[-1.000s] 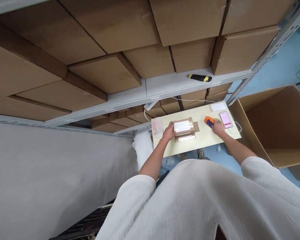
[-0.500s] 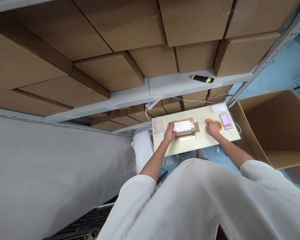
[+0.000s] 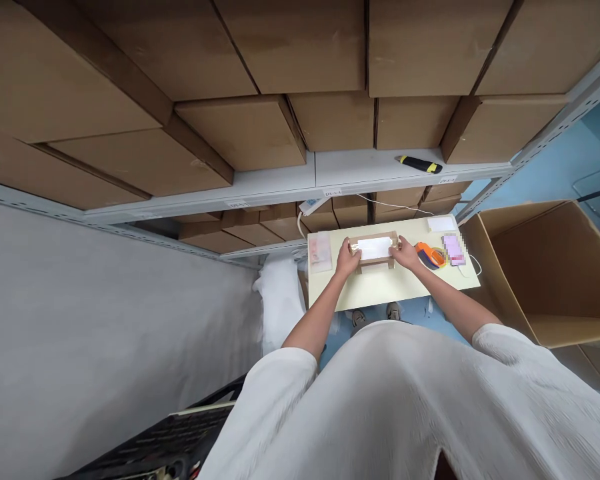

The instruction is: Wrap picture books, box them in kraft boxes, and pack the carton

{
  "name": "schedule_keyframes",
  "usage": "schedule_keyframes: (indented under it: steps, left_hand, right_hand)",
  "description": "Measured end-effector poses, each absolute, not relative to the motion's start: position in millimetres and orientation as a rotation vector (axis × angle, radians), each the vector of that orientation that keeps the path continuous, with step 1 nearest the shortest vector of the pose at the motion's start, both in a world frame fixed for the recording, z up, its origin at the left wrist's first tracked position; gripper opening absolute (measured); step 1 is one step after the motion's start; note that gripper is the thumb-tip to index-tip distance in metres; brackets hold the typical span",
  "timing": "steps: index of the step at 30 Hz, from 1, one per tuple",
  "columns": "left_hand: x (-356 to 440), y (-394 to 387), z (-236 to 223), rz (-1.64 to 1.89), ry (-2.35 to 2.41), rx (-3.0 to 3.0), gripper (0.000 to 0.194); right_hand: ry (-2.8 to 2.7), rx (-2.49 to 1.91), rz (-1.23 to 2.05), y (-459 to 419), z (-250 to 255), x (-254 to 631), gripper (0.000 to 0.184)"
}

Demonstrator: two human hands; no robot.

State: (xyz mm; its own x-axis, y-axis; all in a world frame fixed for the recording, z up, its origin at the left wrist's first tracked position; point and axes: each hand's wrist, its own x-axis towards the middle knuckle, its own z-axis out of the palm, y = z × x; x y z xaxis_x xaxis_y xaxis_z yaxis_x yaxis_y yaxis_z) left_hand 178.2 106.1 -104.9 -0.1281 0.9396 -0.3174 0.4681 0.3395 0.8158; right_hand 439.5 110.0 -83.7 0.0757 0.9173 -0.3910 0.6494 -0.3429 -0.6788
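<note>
A small cardboard box (image 3: 375, 237) with a white label (image 3: 374, 249) on top is held between my two hands over the pale yellow table (image 3: 330, 290). My left hand (image 3: 349, 258) grips its left end, the thumb on the top face. At the opposite end, my right hand (image 3: 405, 253) is closed on the box in the same way. An orange tape dispenser (image 3: 429, 254) lies on the table just right of my right hand. Part of the box's near side sits in shadow, and its underside is hidden.
A phone (image 3: 453, 249) and a white card (image 3: 441, 224) lie at the table's right end, a clear plastic packet (image 3: 321, 252) at its left. Shelves of cartons (image 3: 240, 133) rise beyond; a utility knife (image 3: 420, 164) rests on one. A large open carton (image 3: 555, 267) stands at right.
My right hand has let go of the orange tape dispenser and moved left onto the box's right end. The box has shifted slightly, and my view has turned a little.
</note>
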Motion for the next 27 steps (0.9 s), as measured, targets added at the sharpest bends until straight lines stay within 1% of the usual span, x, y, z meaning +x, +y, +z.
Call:
schedule_keyframes:
  steps: [4,6,9,15,20,24,27]
  left_hand:
    - [175.7,108.2,-101.3,0.830,1.758,1.282,0.078]
    - [174.1,103.9,-106.3,0.846,1.781,1.255,0.072]
    - [172.5,88.5,-123.2,0.807,1.826,1.223,0.066]
    - [168.2,57.1,-158.6,0.621,1.835,1.168,0.074]
    - [168.5,63.6,-161.3,0.559,1.809,1.098,0.081]
    - [172.8,73.8,-152.1,0.543,1.697,1.079,0.091]
    - [173.1,77.0,-143.4,0.579,1.665,1.119,0.091]
  right_hand:
    - [-1.436,-1.877,1.183,104.6,-86.7,441.5,0.096]
    - [-1.387,-1.827,1.205,97.4,-92.7,442.6,0.099]
    - [-1.386,-1.883,1.247,81.8,-104.5,446.2,0.097]
    - [-1.442,-2.078,1.441,58.2,-121.0,455.5,0.089]
    - [-1.408,-2.059,1.436,66.0,-119.5,455.1,0.081]
    - [-1.290,-1.951,1.530,74.5,-113.4,451.1,0.086]
    - [-1.273,-1.899,1.542,77.0,-109.3,451.9,0.092]
